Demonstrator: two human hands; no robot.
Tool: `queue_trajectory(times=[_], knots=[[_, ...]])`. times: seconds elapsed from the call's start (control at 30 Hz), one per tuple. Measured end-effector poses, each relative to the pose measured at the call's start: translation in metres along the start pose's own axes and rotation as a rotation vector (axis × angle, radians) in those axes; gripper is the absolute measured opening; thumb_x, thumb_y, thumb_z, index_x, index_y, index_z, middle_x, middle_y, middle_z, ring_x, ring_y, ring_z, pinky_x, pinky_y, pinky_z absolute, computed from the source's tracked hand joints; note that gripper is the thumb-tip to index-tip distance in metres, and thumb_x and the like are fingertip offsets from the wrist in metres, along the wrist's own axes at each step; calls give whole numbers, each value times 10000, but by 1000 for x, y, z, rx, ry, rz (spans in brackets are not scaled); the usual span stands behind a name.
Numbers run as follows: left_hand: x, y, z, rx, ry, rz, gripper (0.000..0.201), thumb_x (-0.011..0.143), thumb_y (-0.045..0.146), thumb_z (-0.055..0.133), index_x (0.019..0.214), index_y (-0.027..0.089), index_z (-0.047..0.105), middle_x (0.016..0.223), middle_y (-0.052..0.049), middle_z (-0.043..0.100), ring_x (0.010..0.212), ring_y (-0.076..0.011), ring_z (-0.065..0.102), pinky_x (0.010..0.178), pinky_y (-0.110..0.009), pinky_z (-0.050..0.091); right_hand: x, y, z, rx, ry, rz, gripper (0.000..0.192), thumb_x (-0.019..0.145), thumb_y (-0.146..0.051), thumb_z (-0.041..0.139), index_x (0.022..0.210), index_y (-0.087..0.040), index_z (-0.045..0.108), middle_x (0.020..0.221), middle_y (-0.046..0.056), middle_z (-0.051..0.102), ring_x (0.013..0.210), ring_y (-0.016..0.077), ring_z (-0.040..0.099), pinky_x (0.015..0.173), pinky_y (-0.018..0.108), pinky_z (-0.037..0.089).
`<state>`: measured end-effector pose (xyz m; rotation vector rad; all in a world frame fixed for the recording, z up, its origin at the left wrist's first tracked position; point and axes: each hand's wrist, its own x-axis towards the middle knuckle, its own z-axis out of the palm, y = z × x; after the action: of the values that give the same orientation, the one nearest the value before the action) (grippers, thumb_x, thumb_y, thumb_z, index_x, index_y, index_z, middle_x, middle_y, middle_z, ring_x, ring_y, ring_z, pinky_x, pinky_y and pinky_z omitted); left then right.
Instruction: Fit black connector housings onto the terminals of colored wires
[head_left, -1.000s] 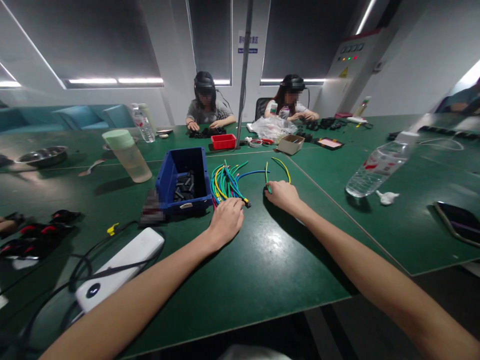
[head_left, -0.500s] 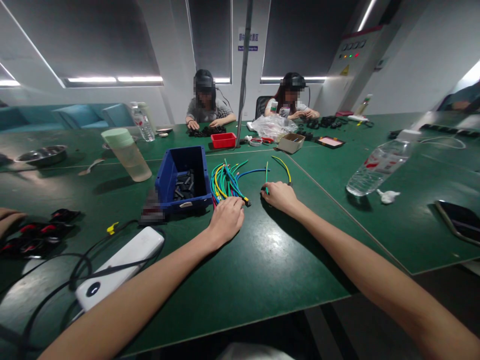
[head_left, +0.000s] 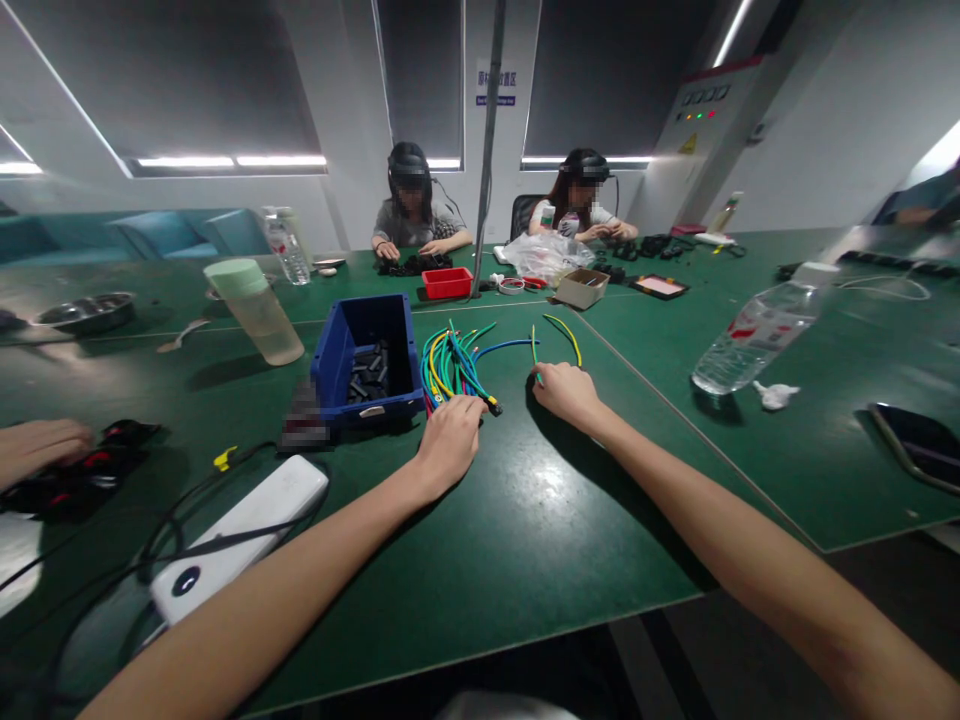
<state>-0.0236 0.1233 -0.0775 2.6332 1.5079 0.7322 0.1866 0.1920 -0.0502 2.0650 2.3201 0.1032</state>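
A loose bundle of green, yellow, blue and red wires (head_left: 448, 365) lies on the green table in front of me. My left hand (head_left: 452, 437) rests at its near end, fingers curled down over the wires beside a black-tipped end. What is under those fingers is hidden. Off to the right, my right hand (head_left: 566, 393) is closed with its fingertips low on a green wire (head_left: 533, 345). A curved yellow wire (head_left: 568, 333) lies just behind that hand. Left of the bundle stands a blue bin (head_left: 367, 405) with small black tubular pieces (head_left: 370, 372) inside.
A white power bank (head_left: 247, 535) with black cable lies left of my left forearm. Another person's hand (head_left: 49, 445) is on black-and-red parts at the left edge. A frosted bottle (head_left: 259, 315), water bottle (head_left: 761, 330) and phone (head_left: 919, 440) surround me. Two people sit opposite.
My right hand has shifted slightly right, and the green wire's lower end shows more. My left hand has drawn back a little leftward. The other person's hand at the left edge has reached further in.
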Motion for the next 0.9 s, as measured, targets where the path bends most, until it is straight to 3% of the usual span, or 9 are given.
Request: queue_trajectory(times=[0.37, 0.7, 0.9], knots=[[-1, -2, 0, -38, 32, 25, 330, 774, -20, 426, 988, 194, 559, 995, -53, 617, 966, -191, 553, 875, -328, 466, -1, -5, 1, 19, 47, -8, 384, 869, -284, 400, 1208, -218, 567, 1008, 154, 672, 936, 288, 638, 735, 346, 454], [-1, -2, 4, -172, 208, -15, 196, 880, 88, 425, 1024, 171, 529, 968, -66, 614, 945, -189, 574, 860, -343, 479, -2, -8, 1, 48, 95, -37, 364, 882, -326, 397, 1171, -214, 588, 979, 131, 688, 913, 268, 641, 719, 316, 437], [-1, -6, 7, -248, 308, 45, 323, 804, -25, 433, 1062, 147, 528, 1013, -77, 609, 1012, -180, 569, 916, -341, 480, -6, -15, 2, 93, 117, -159, 383, 909, -419, 380, 1160, -228, 596, 943, 99, 700, 893, 245, 646, 719, 296, 419]])
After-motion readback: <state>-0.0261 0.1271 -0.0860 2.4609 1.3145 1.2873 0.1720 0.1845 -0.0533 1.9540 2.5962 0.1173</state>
